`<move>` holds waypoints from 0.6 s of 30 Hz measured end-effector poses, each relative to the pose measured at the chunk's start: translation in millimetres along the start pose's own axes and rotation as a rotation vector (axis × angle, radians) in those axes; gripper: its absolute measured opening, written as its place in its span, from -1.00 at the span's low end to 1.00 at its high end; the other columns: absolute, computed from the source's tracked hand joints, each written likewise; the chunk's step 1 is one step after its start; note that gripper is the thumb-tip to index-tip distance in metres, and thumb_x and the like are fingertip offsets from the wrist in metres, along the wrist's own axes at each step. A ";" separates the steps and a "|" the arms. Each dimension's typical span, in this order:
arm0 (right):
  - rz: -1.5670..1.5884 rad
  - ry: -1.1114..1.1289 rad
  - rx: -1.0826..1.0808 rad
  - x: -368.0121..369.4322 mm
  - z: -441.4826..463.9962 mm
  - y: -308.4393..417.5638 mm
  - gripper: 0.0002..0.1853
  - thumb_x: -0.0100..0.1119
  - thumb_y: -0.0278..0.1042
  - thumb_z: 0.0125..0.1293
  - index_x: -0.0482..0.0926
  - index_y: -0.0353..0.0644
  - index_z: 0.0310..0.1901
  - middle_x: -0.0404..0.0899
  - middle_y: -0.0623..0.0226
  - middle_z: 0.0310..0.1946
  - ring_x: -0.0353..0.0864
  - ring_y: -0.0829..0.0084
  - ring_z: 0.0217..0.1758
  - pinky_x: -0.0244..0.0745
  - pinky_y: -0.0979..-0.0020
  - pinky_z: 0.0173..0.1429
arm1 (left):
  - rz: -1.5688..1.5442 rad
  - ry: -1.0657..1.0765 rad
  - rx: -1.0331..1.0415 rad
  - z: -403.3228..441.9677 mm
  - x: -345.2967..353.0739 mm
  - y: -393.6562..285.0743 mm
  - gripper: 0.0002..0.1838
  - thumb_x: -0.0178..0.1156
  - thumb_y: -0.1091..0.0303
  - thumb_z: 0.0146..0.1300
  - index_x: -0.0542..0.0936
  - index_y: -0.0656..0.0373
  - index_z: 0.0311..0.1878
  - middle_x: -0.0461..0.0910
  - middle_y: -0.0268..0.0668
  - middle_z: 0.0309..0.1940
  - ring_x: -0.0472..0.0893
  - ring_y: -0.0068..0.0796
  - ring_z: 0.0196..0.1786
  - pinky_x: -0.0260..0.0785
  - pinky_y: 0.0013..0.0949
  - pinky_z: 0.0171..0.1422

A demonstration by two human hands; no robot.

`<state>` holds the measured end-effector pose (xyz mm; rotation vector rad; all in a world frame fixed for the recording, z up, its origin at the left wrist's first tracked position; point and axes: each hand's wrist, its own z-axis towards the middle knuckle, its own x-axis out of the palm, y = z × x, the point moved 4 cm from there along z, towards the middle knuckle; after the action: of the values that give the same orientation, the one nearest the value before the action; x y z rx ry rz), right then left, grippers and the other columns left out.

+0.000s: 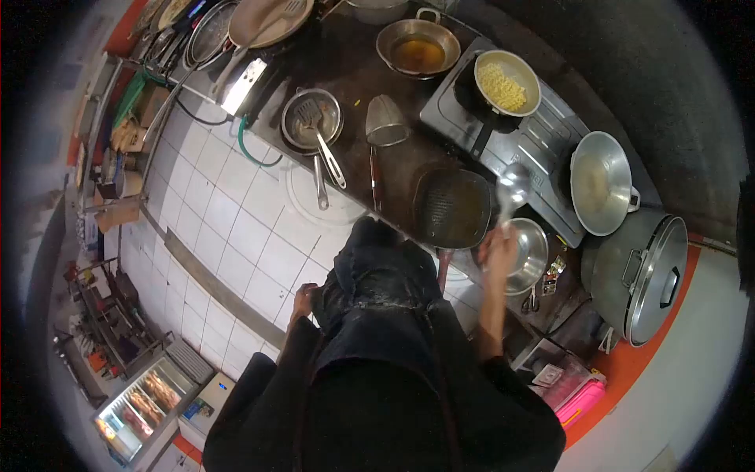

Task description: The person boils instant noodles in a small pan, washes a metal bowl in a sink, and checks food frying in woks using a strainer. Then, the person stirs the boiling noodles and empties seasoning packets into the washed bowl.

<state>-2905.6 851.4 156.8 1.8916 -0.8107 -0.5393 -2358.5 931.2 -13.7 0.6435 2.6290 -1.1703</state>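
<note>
My right hand [497, 245] is closed around the handle of a metal ladle [514, 187], whose round bowl is raised over the near edge of the stove and looks slightly blurred. Just below that hand sits a steel bowl [535, 256]. To its left lies a dark square grill pan [452, 208] with a reddish handle pointing at my body. My left hand [303, 300] hangs low at my side above the floor, its fingers partly visible and loosely apart, with nothing seen in it. On the stove, a light pan [507, 82] contains yellow, noodle-like pieces.
A gas stove [550, 134] carries an aluminium wok [602, 182]. A large lidded pot [637, 275] stands at right. Farther back is a pan of brown liquid [418, 53]. A strainer [385, 122] and a bowl with a slotted turner [311, 118] lie on the counter's left.
</note>
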 end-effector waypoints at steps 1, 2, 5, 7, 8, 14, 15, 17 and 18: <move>0.034 0.023 0.073 2.4 -15.7 -27.6 -0.84 0.02 -0.28 0.40 0.39 -0.12 -0.10 0.34 0.47 -0.66 0.26 0.67 -0.75 0.07 0.60 -0.75 | 0.047 0.015 -0.054 -1.7 -5.5 17.1 -0.69 -0.08 0.39 0.26 0.53 0.33 -0.03 0.63 -0.07 -0.12 0.60 -0.31 -0.03 0.40 -0.33 0.06; 0.070 0.045 0.140 7.2 -26.5 -52.9 -0.85 0.02 -0.28 0.40 0.39 -0.11 -0.10 0.35 0.47 -0.66 0.26 0.67 -0.75 0.08 0.59 -0.75 | 0.049 0.013 -0.062 -3.1 -8.9 28.5 -0.69 -0.08 0.39 0.26 0.53 0.33 -0.03 0.63 -0.07 -0.12 0.60 -0.31 -0.03 0.40 -0.33 0.06; -0.001 0.065 0.097 25.2 -37.5 -118.7 -0.79 0.01 -0.21 0.39 0.39 -0.12 -0.08 0.38 0.42 -0.61 0.21 0.68 -0.75 0.05 0.58 -0.75 | 0.000 -0.012 -0.151 -8.5 -26.0 53.9 -0.67 -0.02 0.31 0.27 0.53 0.32 -0.01 0.63 -0.11 -0.12 0.60 -0.31 -0.03 0.41 -0.33 0.05; 0.106 0.081 0.327 49.2 -40.9 -135.8 -0.80 -0.01 -0.19 0.40 0.38 -0.11 -0.09 0.37 0.44 -0.59 0.22 0.65 -0.74 0.07 0.55 -0.74 | -0.233 0.022 -0.096 -9.1 -33.4 57.5 -0.64 0.03 0.24 0.28 0.53 0.32 -0.01 0.63 -0.14 -0.14 0.60 -0.34 -0.05 0.41 -0.35 0.03; 0.105 0.081 0.322 62.3 -40.7 -133.6 -0.80 -0.01 -0.19 0.40 0.38 -0.11 -0.09 0.37 0.44 -0.59 0.22 0.65 -0.74 0.07 0.55 -0.74 | -0.173 0.046 -0.051 -15.3 -36.4 31.9 -0.61 0.09 0.20 0.25 0.53 0.33 -0.01 0.63 -0.15 -0.17 0.60 -0.36 -0.08 0.41 -0.37 0.02; 0.090 0.164 0.275 149.3 -9.6 -145.4 -0.76 -0.10 -0.21 0.44 0.30 -0.13 0.03 0.32 0.42 -0.60 0.25 0.60 -0.75 0.12 0.51 -0.75 | -0.064 -0.105 -0.085 -31.5 -59.3 -17.6 -0.55 0.20 0.13 0.20 0.53 0.32 -0.01 0.61 -0.09 -0.14 0.59 -0.33 -0.08 0.43 -0.32 -0.01; 0.075 0.148 0.289 163.8 -5.9 -148.8 -0.75 -0.10 -0.22 0.44 0.29 -0.13 0.05 0.35 0.39 -0.57 0.28 0.58 -0.72 0.15 0.50 -0.73 | -0.073 -0.145 -0.059 -32.9 -66.7 -19.6 -0.54 0.21 0.12 0.19 0.53 0.33 -0.01 0.60 -0.08 -0.13 0.59 -0.32 -0.07 0.44 -0.31 -0.02; 0.042 0.168 0.295 191.7 4.2 -167.1 -0.73 -0.11 -0.23 0.44 0.27 -0.14 0.07 0.38 0.36 -0.54 0.31 0.56 -0.69 0.19 0.49 -0.70 | -0.178 -0.171 -0.109 -39.5 -78.7 4.3 -0.52 0.21 0.10 0.19 0.51 0.34 0.00 0.60 -0.06 -0.11 0.59 -0.31 -0.07 0.44 -0.29 -0.03; 0.002 0.148 0.261 199.8 25.5 -196.8 -0.71 -0.11 -0.25 0.43 0.28 -0.16 0.09 0.42 0.30 -0.48 0.39 0.47 -0.59 0.29 0.42 -0.60 | -0.235 -0.173 -0.119 -45.6 -83.6 18.0 -0.54 0.20 0.14 0.20 0.51 0.34 0.00 0.60 -0.07 -0.11 0.59 -0.32 -0.07 0.44 -0.30 -0.02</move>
<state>-2727.2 749.8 -36.0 2.1400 -0.8162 -0.2983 -2276.0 949.9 33.6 0.2056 2.6515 -1.0630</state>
